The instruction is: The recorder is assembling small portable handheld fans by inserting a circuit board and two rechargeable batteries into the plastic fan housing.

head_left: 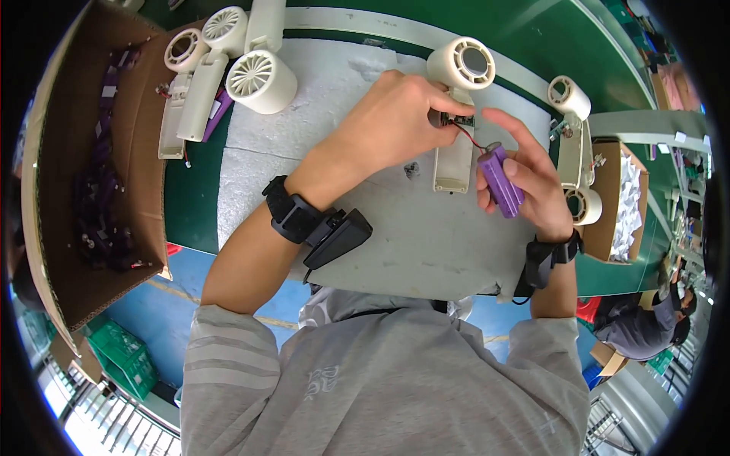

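A cream handheld fan housing (pixel 453 169) lies on the foam-covered work surface, its round fan head (pixel 461 64) at the far end and its handle open. My left hand (pixel 399 114) reaches over from the left, fingers closed at a small dark circuit board (pixel 463 120) in the upper handle; a round black part shows by the fingertips. Just right of the handle, my right hand (pixel 532 171) holds a purple cylindrical battery (pixel 501 181) between thumb and fingers, with its index finger stretched toward the board. Thin red and dark wires run from the battery to the board.
Left stands a deep cardboard box (pixel 137 175) of purple batteries. More fan housings (pixel 261 81) lie at the back left, others (pixel 572 140) at the right. Beyond those, a cardboard box (pixel 614 243) holds white pieces. Another person (pixel 642 330) sits far right.
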The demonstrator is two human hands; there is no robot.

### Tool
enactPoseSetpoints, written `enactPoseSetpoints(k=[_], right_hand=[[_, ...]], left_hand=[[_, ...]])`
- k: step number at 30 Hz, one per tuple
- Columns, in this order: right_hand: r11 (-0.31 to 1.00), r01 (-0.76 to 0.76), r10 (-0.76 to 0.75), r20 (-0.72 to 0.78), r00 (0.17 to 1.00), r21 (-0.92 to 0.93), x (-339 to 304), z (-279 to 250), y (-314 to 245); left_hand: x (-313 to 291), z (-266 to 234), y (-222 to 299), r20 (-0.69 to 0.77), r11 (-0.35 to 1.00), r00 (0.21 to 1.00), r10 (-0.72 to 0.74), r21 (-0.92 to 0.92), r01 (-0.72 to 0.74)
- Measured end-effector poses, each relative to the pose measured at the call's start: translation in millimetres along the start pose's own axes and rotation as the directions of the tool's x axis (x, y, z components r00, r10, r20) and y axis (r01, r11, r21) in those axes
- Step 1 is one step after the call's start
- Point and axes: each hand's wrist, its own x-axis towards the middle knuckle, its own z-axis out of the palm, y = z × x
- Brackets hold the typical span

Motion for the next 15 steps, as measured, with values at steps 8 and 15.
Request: enactPoseSetpoints(k=[8, 15], right_hand=[[0.959, 0.0, -0.038, 0.128, 0.991, 0.283, -3.1, 6.5, 10.0], [0.989, 0.005, -0.007, 0.01, 1.0, 0.149, -4.0, 6.3, 4.1]], left_hand=[[1.0, 5.4, 0.1, -0.022, 1.0, 0.999, -0.028, 0.008, 0.029], [0.5, 6.7, 0.0, -0.054, 0.999, 0.999, -0.003, 0.033, 0.005]])
